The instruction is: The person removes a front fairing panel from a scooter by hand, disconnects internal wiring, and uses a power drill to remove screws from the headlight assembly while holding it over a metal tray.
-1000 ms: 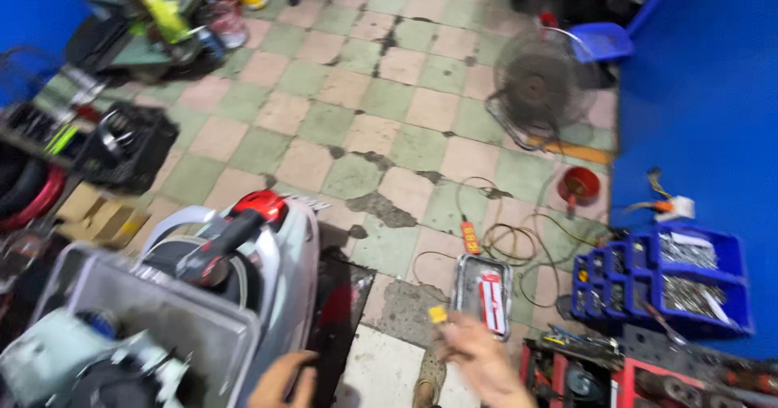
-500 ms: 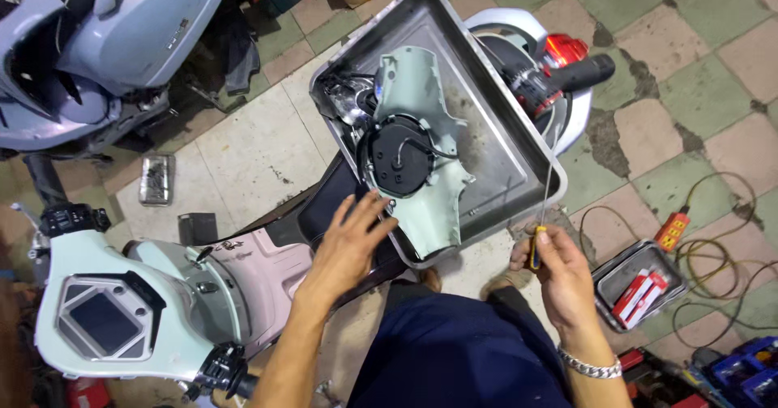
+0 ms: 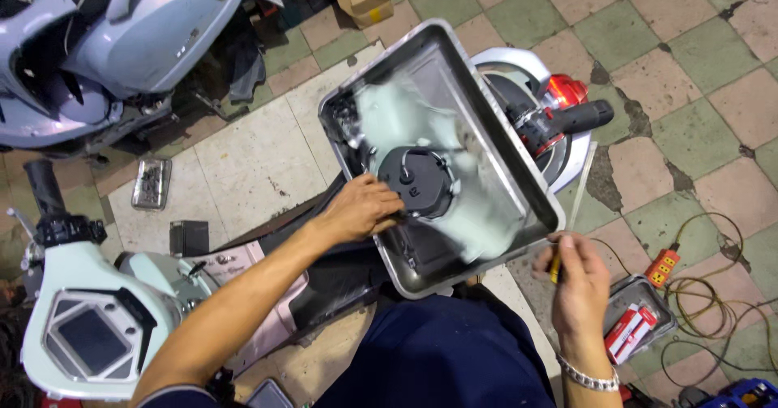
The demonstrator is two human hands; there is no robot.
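Head view: my left hand [image 3: 361, 209] is curled over the near edge of a pale-green scooter panel [image 3: 405, 132] and grips it where the panel meets its round black housing [image 3: 417, 185]. The panel lies inside a big metal tray [image 3: 535, 189] resting on the scooter seat in front of me; it is motion-blurred, so I judge I am turning or lifting it in the tray. My right hand [image 3: 579, 282] sits just off the tray's near right corner, fingers pinched shut on a slim screwdriver [image 3: 556, 269] with a yellow handle, tip pointing up toward the tray rim.

Step in hand, as I read it: positioning the panel so the tool can reach its fasteners. The next move would call for the left hand to pin the panel flat and the right to bring the tip onto a screw; I cannot make out any screw heads through the blur.

Containers: the tray holds the panel, the housing and some dark wiring at its far left corner. A red and black drill [image 3: 559, 116] lies just beyond the tray on the scooter's rear. On the floor to my right a small metal tin [image 3: 628, 294] holds red and white packets. A second small tray [image 3: 151, 183] of small parts sits on the tiles to my left, well apart.
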